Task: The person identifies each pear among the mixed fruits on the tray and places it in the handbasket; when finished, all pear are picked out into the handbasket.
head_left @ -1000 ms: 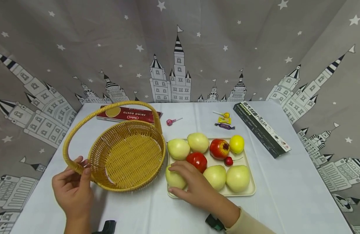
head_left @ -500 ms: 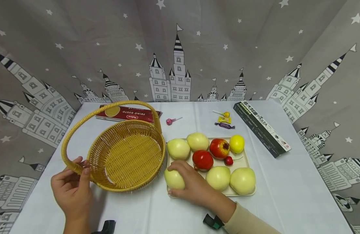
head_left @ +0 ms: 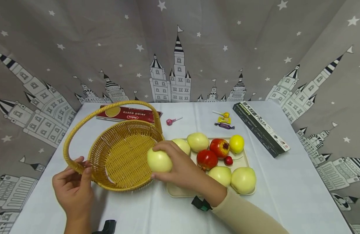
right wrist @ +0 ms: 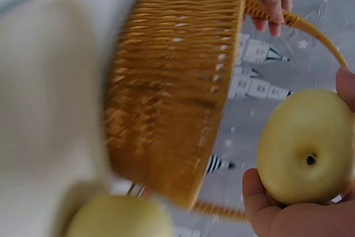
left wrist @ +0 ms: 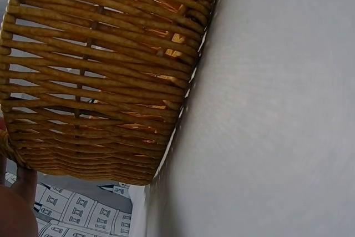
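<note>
My left hand grips the base of the arched handle on a yellow wicker basket. The basket's woven side fills much of the left wrist view. A pale yellow-green pear is in my right hand, pinched between thumb and fingers over the basket's right rim. Its dimpled end shows in the right wrist view. On a cream tray to the right lie more such pears, two red pomegranates, a lemon and a cherry. My right hand partly covers one pear.
Behind the basket lies a red biscuit box. A pink lollipop, a yellow lollipop and two wrapped candies lie toward the back. A long dark pasta box lies at the right.
My right hand has lifted the pear off the tray's front left corner and carried it left and up to the basket. The nearby fruits have shifted right. My left hand keeps its hold.
</note>
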A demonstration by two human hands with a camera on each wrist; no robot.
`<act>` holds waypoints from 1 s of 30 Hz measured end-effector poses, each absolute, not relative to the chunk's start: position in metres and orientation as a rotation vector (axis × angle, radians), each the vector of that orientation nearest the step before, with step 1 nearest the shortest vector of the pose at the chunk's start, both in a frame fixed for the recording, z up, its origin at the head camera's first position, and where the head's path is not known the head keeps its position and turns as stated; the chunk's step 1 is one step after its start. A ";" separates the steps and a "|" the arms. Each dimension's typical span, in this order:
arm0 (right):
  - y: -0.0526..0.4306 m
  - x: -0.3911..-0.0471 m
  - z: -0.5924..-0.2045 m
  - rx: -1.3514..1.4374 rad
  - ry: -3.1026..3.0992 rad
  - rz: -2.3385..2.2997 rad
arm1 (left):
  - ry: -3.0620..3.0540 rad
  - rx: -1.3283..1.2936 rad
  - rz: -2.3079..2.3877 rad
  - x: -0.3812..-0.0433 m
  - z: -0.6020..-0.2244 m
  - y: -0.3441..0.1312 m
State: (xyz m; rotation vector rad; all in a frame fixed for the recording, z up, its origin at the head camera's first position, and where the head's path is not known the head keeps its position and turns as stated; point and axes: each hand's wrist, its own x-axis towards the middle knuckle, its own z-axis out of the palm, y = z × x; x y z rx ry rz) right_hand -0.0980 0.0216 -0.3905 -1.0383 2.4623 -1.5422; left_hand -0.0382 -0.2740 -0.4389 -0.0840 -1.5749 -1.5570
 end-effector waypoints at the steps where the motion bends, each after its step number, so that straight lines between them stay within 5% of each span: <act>1: 0.012 -0.101 -0.386 -1.053 2.454 -1.542 | -1.549 -0.099 -1.581 -0.039 -0.439 -0.275; 14: -0.100 -0.124 -0.387 -0.902 2.315 -1.423 | -1.504 -0.159 -1.615 -0.040 -0.444 -0.278; 30: -0.132 -0.117 -0.426 -1.054 2.573 -0.808 | -1.553 -0.125 -1.574 -0.037 -0.440 -0.275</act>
